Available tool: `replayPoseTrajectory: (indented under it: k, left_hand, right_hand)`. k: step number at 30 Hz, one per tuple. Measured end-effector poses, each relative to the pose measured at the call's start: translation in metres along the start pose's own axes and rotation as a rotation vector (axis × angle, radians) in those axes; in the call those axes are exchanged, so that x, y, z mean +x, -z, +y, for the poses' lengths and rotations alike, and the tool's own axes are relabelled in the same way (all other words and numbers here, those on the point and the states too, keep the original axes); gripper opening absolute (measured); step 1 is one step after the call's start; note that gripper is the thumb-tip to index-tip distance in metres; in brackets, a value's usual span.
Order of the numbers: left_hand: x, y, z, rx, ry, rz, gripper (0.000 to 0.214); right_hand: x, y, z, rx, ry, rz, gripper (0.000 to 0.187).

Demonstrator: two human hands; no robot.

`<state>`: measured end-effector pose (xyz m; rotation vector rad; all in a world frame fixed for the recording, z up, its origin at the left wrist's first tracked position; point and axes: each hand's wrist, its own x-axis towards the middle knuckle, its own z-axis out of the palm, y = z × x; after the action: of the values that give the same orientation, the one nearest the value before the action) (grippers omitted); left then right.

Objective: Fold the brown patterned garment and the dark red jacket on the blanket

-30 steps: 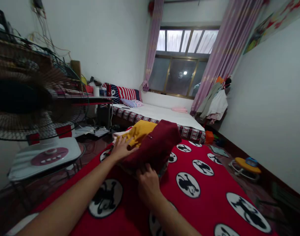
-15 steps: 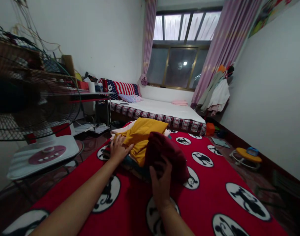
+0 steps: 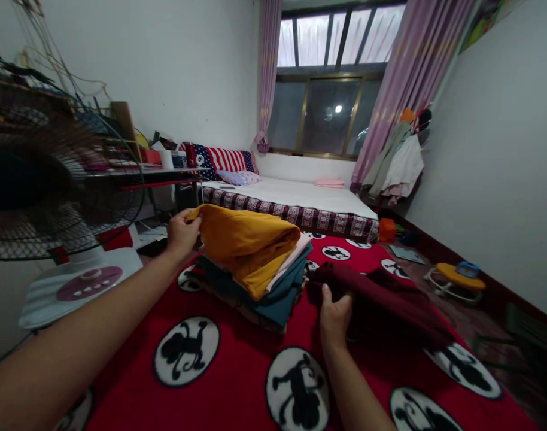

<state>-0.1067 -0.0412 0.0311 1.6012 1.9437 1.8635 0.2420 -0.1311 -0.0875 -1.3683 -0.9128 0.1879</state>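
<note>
A pile of folded clothes point(image 3: 260, 293) lies on a red blanket with black-and-white round prints point(image 3: 237, 377). On top of the pile is a mustard-yellow garment point(image 3: 246, 242); my left hand point(image 3: 182, 232) grips its left edge and lifts it. Below it I see a pink layer and a teal garment point(image 3: 277, 296). My right hand point(image 3: 335, 316) is closed on the edge of a dark red garment point(image 3: 385, 302), which lies spread on the blanket to the right of the pile.
A standing fan point(image 3: 53, 197) is close on my left. Behind the blanket stands a bed with a white sheet point(image 3: 295, 200), with a cluttered table point(image 3: 166, 170) to its left. Clothes hang by the curtain point(image 3: 399, 164). A yellow toy point(image 3: 455, 278) sits on the floor at right.
My right hand has pulled the dark red garment off the pile and down onto the blanket at right. My left hand has shifted from pressing on the yellow garment to lifting its edge.
</note>
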Motion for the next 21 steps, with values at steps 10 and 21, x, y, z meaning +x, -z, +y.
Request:
replayPoseTrajectory:
  k: [10, 21]
  left_hand:
    - [-0.028, -0.06, 0.059, 0.577, -0.428, -0.833, 0.117]
    - [-0.041, -0.079, 0.069, 0.743, -0.569, -0.756, 0.053]
  right_hand:
    - [-0.009, 0.001, 0.012, -0.098, 0.162, -0.089, 0.05]
    - [-0.044, -0.014, -0.012, 0.0, 0.293, -0.333, 0.049]
